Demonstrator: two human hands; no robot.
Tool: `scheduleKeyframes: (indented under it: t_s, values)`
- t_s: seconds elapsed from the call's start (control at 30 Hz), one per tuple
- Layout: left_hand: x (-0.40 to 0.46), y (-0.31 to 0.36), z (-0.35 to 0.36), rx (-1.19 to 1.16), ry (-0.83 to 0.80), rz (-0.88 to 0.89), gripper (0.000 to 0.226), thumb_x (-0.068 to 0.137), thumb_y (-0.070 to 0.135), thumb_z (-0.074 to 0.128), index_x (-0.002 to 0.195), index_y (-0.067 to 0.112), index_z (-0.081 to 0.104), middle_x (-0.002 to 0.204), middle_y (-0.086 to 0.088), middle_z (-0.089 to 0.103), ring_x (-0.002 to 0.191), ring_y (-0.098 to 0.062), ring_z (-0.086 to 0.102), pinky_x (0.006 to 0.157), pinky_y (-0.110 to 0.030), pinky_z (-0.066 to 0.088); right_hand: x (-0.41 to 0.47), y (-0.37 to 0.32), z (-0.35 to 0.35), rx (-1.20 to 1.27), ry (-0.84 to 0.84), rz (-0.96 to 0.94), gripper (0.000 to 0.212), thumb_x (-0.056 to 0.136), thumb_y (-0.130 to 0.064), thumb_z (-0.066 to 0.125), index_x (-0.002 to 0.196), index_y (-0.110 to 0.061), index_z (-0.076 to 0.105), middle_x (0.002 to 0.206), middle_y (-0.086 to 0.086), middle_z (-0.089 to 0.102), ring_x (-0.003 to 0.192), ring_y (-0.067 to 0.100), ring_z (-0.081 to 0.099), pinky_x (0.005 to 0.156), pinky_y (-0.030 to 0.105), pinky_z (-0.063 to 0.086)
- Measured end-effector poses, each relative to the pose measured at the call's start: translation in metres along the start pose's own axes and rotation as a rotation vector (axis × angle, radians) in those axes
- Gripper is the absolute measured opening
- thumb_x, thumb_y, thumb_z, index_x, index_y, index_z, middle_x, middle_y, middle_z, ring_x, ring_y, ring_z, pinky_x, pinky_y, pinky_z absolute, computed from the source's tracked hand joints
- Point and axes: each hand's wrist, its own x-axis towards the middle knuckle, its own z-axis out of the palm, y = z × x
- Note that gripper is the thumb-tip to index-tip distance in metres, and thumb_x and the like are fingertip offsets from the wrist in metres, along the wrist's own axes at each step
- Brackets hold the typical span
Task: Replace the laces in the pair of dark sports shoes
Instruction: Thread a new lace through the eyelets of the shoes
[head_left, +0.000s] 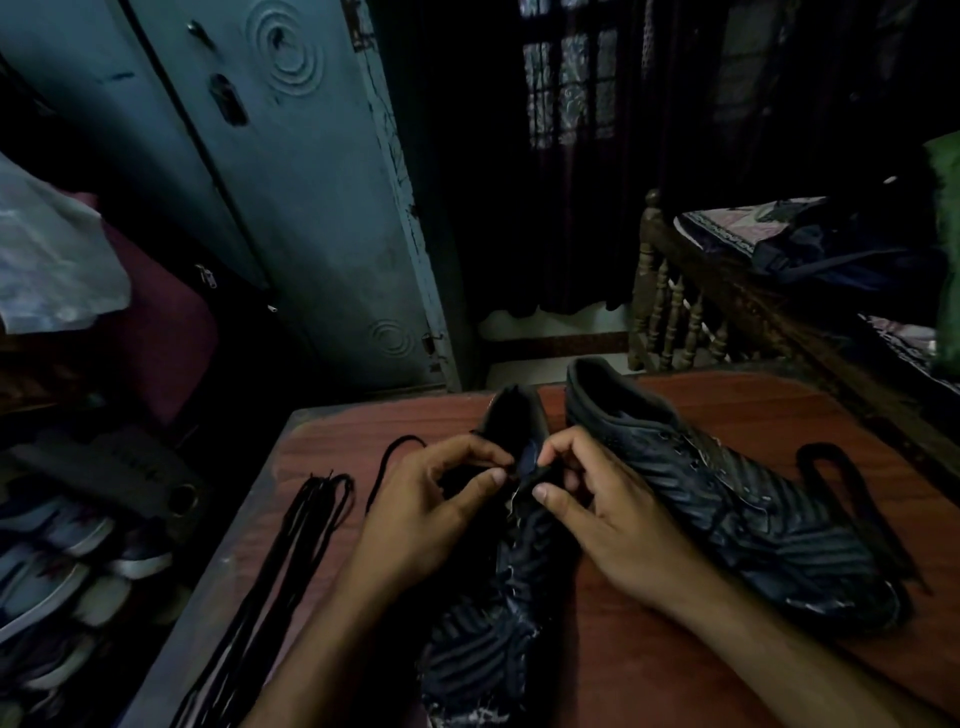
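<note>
At the table's left edge lay a bundle of black laces, straight and limp, and just right of it a single lace looped out from behind my left hand. That hand sat on the near shoe, finger and thumb pinched together at the eyelet row, though it was too dark to tell whether they held a lace end or only the edge of the upper. My right hand came in from the other side, fingers curled over the tongue area and the thumb pressing on the dark fabric there, so both hands met close together over the shoe's throat. Right of them the second shoe rested on its own, heel away from me, with no lace I could make out in it. Farthest right another lace lay in a long loop beside that shoe. I judged the laces light, soft and floppy, best taken by their stiff tips to feed an eyelet; the shoe seemed light with a pliable ribbed upper, best steadied by gripping its sides near the eyelets.
</note>
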Motion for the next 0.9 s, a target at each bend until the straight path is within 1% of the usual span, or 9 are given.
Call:
scheduleKeyframes:
  t_s: [0.07, 0.13, 0.23, 0.33, 0.4, 0.5, 0.6, 0.77, 0.9]
  values:
    - [0.000, -0.001, -0.001, 0.090, -0.033, 0.023, 0.014, 0.094, 0.018, 0.074, 0.093, 0.032, 0.073, 0.092, 0.027, 0.070, 0.086, 0.007, 0.065, 0.072, -0.009, 0.043, 0.000, 0.002, 0.001, 0.020, -0.011, 0.002, 0.014, 0.099, -0.026, 0.061, 0.104, -0.032, 0.050, 0.088, -0.023, 0.045, 0.083, 0.008, 0.052, 0.070, 0.018, 0.040]
    - [0.000, -0.005, 0.000, 0.141, -0.075, 0.050, 0.012, 0.094, 0.022, 0.074, 0.094, 0.034, 0.072, 0.096, 0.024, 0.068, 0.090, 0.005, 0.063, 0.074, -0.009, 0.040, 0.000, 0.004, 0.002, 0.042, -0.017, 0.008, 0.013, 0.099, -0.027, 0.060, 0.105, -0.032, 0.049, 0.088, -0.022, 0.045, 0.081, 0.009, 0.052, 0.068, 0.023, 0.043]
    - [0.003, -0.011, 0.001, 0.131, -0.164, 0.036, 0.014, 0.095, 0.024, 0.072, 0.091, 0.037, 0.070, 0.098, 0.020, 0.066, 0.095, 0.001, 0.063, 0.082, -0.019, 0.046, 0.000, 0.004, 0.003, 0.049, -0.019, 0.008, 0.014, 0.099, -0.025, 0.060, 0.104, -0.032, 0.049, 0.088, -0.021, 0.046, 0.081, 0.010, 0.053, 0.068, 0.024, 0.044]
    - [0.005, -0.014, -0.001, 0.101, -0.207, 0.013, 0.005, 0.093, 0.034, 0.069, 0.093, 0.038, 0.070, 0.098, 0.018, 0.069, 0.097, -0.002, 0.066, 0.088, -0.033, 0.053, 0.000, 0.004, 0.004, 0.043, -0.011, 0.004, 0.013, 0.099, -0.023, 0.059, 0.104, -0.031, 0.049, 0.090, -0.021, 0.046, 0.084, 0.009, 0.052, 0.072, 0.017, 0.040]
    - [0.004, -0.014, -0.001, 0.056, -0.200, 0.000, 0.007, 0.095, 0.030, 0.070, 0.095, 0.037, 0.070, 0.098, 0.016, 0.070, 0.096, -0.003, 0.066, 0.090, -0.037, 0.054, 0.000, 0.003, 0.005, 0.037, 0.001, 0.004, 0.012, 0.099, -0.022, 0.059, 0.104, -0.028, 0.050, 0.092, -0.022, 0.047, 0.086, 0.006, 0.050, 0.074, 0.011, 0.037]
    - [0.002, -0.010, 0.001, -0.107, -0.146, -0.033, 0.010, 0.098, 0.019, 0.069, 0.094, 0.028, 0.071, 0.093, 0.009, 0.072, 0.091, -0.009, 0.068, 0.085, -0.039, 0.054, 0.001, 0.004, 0.004, 0.056, 0.001, 0.015, 0.012, 0.100, -0.022, 0.059, 0.106, -0.026, 0.050, 0.092, -0.024, 0.048, 0.084, 0.004, 0.049, 0.074, 0.012, 0.036]
    - [0.001, -0.008, -0.002, -0.253, -0.138, -0.070, 0.006, 0.097, 0.015, 0.069, 0.095, 0.020, 0.071, 0.091, 0.004, 0.071, 0.089, -0.012, 0.066, 0.080, -0.032, 0.052, 0.001, 0.006, 0.002, 0.060, 0.012, 0.027, 0.012, 0.100, -0.023, 0.059, 0.107, -0.028, 0.050, 0.091, -0.024, 0.048, 0.082, 0.003, 0.049, 0.073, 0.014, 0.036]
    - [0.001, -0.008, 0.000, -0.096, -0.195, -0.042, 0.013, 0.096, 0.020, 0.072, 0.093, 0.033, 0.073, 0.100, 0.010, 0.068, 0.099, -0.007, 0.065, 0.089, -0.025, 0.049, 0.001, 0.008, 0.002, 0.068, 0.004, 0.033, 0.013, 0.100, -0.026, 0.059, 0.106, -0.031, 0.049, 0.091, -0.023, 0.048, 0.083, 0.006, 0.049, 0.074, 0.021, 0.038]
    - [0.002, -0.011, -0.001, -0.127, -0.217, -0.066, 0.016, 0.098, 0.018, 0.068, 0.094, 0.032, 0.074, 0.100, 0.012, 0.066, 0.101, -0.006, 0.064, 0.089, -0.021, 0.046, 0.002, 0.007, 0.002, 0.069, 0.008, 0.029, 0.012, 0.100, -0.025, 0.059, 0.106, -0.029, 0.050, 0.093, -0.025, 0.048, 0.086, 0.005, 0.050, 0.075, 0.017, 0.038]
